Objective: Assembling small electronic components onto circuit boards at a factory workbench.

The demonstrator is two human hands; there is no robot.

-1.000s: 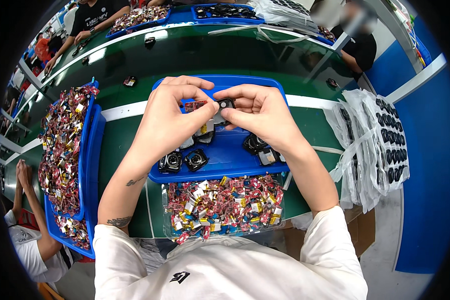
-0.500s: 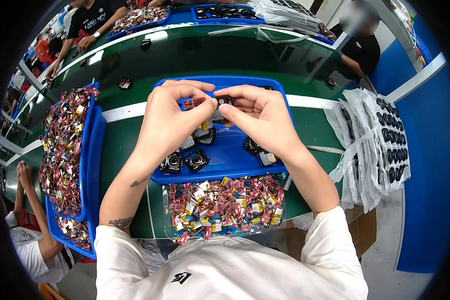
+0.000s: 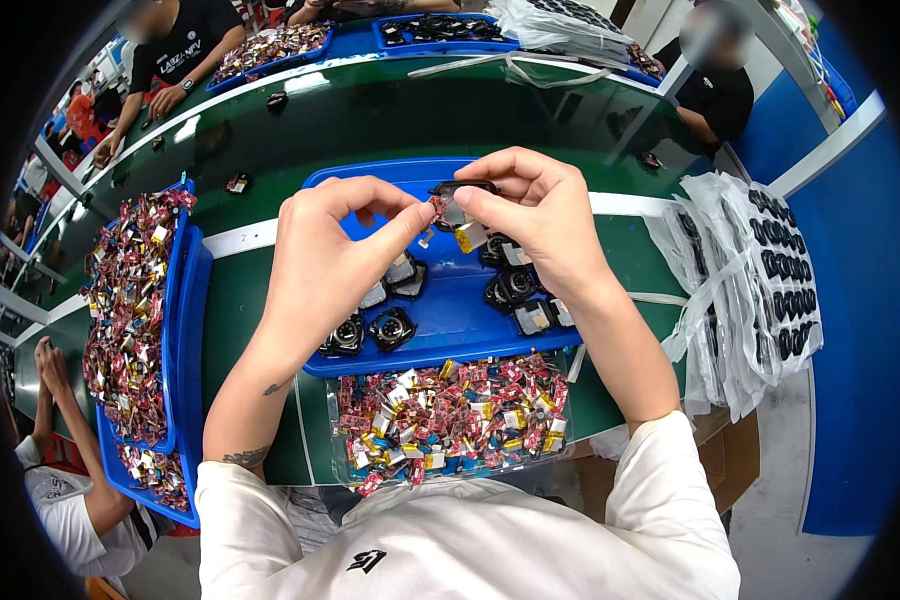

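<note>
Tabletop point(image 3: 238, 325) in dark green spreads beneath and beyond the fingers of both hands. Well to the left of the fingers, a blue bin point(image 3: 199, 300) carries a heap of red boards and batteries point(image 3: 130, 310). Directly below the fingers sits a blue tray point(image 3: 440, 328), while a stack of white plastic sheets point(image 3: 708, 300) with dark pieces stands well to their right. On the near side of the tray, closer to the wearer than the fingers, a clear box point(image 3: 334, 430) is full of similar boards and batteries point(image 3: 450, 415). Left hand point(image 3: 335, 235) and right hand point(image 3: 535, 210) face each other over the tray, fingertips close together. Dark cases lie in the tray in two groups, one point(image 3: 393, 328) below the left fingers, another point(image 3: 511, 288) below the right. Right thumb and fingers are clamped on a black case point(image 3: 460, 187). A silver battery point(image 3: 473, 237) with yellow tape hangs just under the right thumb. Left thumb and forefinger pinch a small red board point(image 3: 438, 206) beside the case.
</note>
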